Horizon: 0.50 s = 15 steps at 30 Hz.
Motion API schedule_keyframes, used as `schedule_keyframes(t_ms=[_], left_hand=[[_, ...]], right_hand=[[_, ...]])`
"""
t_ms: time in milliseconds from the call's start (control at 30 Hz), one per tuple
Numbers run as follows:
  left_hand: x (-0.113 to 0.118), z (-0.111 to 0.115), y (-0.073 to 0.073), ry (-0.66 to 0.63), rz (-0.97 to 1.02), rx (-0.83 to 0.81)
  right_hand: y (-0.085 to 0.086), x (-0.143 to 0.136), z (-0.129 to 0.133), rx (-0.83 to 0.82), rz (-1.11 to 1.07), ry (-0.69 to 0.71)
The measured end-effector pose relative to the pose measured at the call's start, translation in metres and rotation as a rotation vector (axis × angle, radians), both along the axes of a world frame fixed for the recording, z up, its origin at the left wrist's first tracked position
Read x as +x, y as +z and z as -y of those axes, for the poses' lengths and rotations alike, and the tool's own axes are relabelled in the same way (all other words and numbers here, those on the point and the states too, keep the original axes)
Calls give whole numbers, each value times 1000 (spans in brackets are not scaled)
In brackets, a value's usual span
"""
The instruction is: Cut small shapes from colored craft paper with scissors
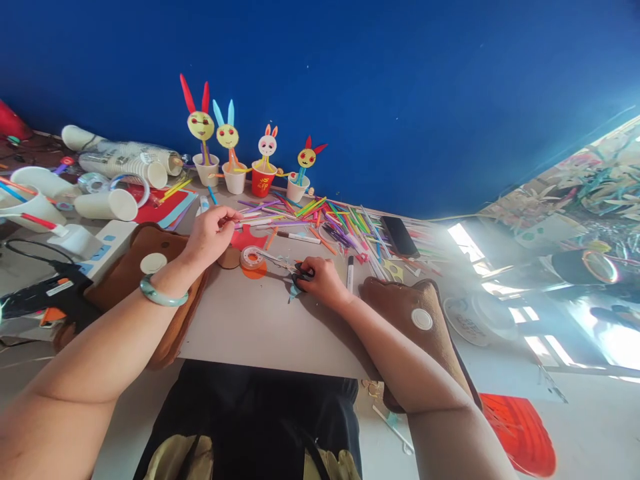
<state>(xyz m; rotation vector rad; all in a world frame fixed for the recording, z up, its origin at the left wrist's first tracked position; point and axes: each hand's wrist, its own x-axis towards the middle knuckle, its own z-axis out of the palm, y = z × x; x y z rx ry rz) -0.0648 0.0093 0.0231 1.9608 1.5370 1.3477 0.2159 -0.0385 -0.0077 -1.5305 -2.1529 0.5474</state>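
Observation:
My right hand is closed round the black handles of a pair of scissors, low over the table. Their blades point left, towards a roll of clear tape that lies by an orange paper disc. Small light-blue scraps lie under and beside the scissors. My left hand is raised near the loose straws, thumb and forefinger pinched together. What they hold, if anything, is too small to make out. Just right of it lies a cut piece of red paper.
Coloured straws lie heaped along the back, beside a phone. Several cups with rabbit figures stand by the blue wall. A glue gun is at left. Brown cushions flank the work area. Fallen paper cups lie back left.

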Motion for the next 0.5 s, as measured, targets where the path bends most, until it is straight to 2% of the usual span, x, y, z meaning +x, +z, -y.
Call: schedule_keyframes(t_ms=[500], left_hand=[[2, 5, 2, -21, -33, -40]], right_hand=[[0, -4, 1, -21, -71, -22]])
